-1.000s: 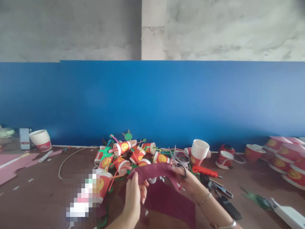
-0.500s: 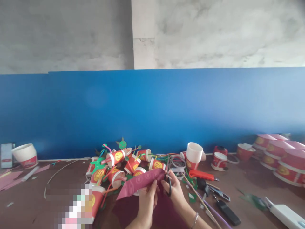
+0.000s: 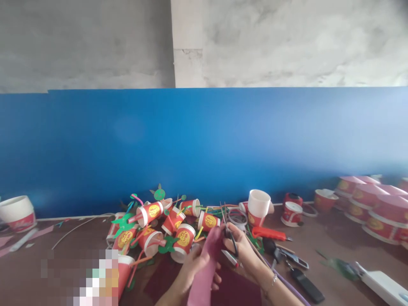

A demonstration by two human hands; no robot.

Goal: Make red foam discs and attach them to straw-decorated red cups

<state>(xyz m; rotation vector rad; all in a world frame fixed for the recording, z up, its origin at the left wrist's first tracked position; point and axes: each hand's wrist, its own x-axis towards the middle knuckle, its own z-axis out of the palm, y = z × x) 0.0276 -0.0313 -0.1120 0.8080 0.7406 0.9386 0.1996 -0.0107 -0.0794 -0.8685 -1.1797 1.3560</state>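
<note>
The left hand (image 3: 193, 264), angled inward, clasps maroon paper (image 3: 208, 265) that stretches toward the right hand (image 3: 242, 246), which, angled inward too, grips scissors (image 3: 233, 242), blades pointing away beside the paper's far end.

LEFT HAND (image 3: 194, 264): gripping, thumb extended forward, fingers curled | LEFT FOREARM (image 3: 172, 291): angled forward and inward | RIGHT HAND (image 3: 239, 245): gripping, fingers bent, slightly ahead of left | RIGHT FOREARM (image 3: 282, 294): angled forward and inward
</note>
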